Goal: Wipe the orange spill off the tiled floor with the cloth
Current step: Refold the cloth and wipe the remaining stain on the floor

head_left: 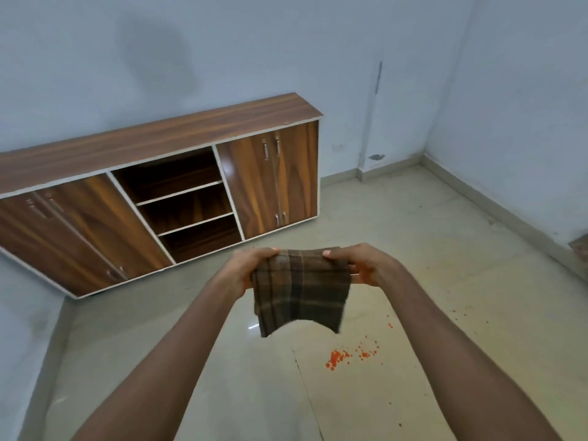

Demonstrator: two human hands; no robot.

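A brown checked cloth [300, 289] hangs in the air in front of me, stretched between both hands. My left hand [246, 268] pinches its upper left corner and my right hand [359, 264] pinches its upper right corner. The cloth's lower edge dangles free above the pale tiled floor [445, 243]. The orange spill [339, 358] is a patch of drops and splatter on the tiles below and a little right of the cloth, with finer specks scattered further right and toward me.
A low wooden cabinet [159, 135] with open middle shelves stands against the far wall, left of centre. Pale walls with a skirting board close the room at right and far left. A dark object shows at the right edge [580, 249].
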